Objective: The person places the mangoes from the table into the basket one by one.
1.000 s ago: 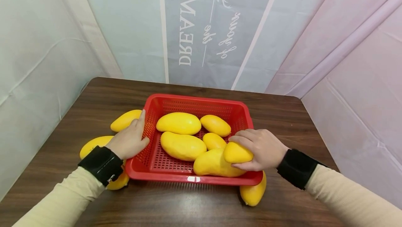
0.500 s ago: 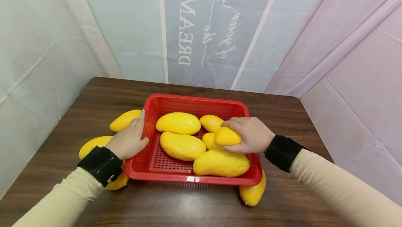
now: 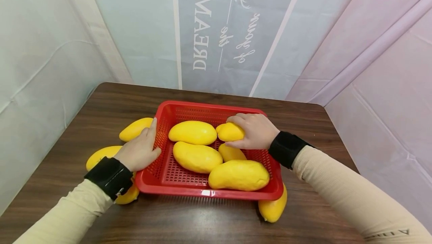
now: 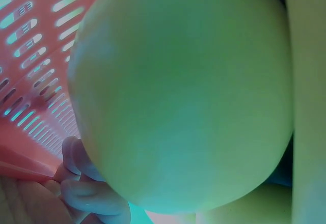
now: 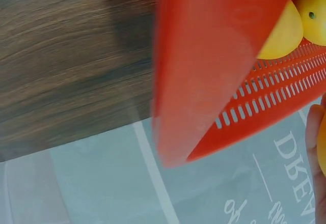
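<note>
A red perforated plastic basket sits on the table with several yellow mangoes in it, among them a long one along its near right side. My right hand grips a small mango over the basket's far right part, overlapping another mango behind. Only a sliver of that hand and mango shows at the right wrist view's edge. At the basket's left rim my left hand holds on, thumb over the edge and index finger along it. A mango fills most of the left wrist view, beside the curled fingers.
Left of the basket, loose mangoes lie on the brown wooden table, partly behind the left hand and wrist. One more mango lies by the basket's near right corner. A printed cloth hangs behind the table.
My right hand has carried the small mango from the basket's near right corner away to the far right part, uncovering the long mango. The left hand has stayed at the rim.
</note>
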The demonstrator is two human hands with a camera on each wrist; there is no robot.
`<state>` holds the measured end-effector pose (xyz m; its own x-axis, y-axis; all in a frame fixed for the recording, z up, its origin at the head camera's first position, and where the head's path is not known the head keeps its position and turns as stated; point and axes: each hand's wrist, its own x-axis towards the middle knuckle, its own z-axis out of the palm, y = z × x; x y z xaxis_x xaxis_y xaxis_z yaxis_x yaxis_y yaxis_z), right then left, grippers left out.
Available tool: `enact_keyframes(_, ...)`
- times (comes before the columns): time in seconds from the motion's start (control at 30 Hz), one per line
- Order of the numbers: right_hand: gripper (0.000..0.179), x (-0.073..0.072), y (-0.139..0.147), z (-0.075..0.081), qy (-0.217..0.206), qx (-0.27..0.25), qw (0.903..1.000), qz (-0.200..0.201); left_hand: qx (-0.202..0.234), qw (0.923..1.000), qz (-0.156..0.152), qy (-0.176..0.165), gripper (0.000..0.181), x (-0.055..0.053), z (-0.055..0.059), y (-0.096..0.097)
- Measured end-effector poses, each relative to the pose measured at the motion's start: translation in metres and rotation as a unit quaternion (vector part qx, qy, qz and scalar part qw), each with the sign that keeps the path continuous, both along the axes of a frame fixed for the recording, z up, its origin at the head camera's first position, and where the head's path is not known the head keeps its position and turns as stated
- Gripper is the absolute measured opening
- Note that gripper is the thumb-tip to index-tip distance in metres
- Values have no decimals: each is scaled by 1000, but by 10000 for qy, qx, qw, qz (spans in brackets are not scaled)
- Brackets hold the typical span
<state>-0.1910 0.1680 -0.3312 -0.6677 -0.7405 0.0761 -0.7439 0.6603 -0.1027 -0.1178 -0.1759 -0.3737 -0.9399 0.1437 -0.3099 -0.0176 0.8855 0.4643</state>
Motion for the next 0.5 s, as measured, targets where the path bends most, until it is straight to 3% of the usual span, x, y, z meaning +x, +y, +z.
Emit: enact_keyframes(0.5,64,-12,-16,-13,-10,786,9969,-21,2,10000,-43,73,98,1,0,-1)
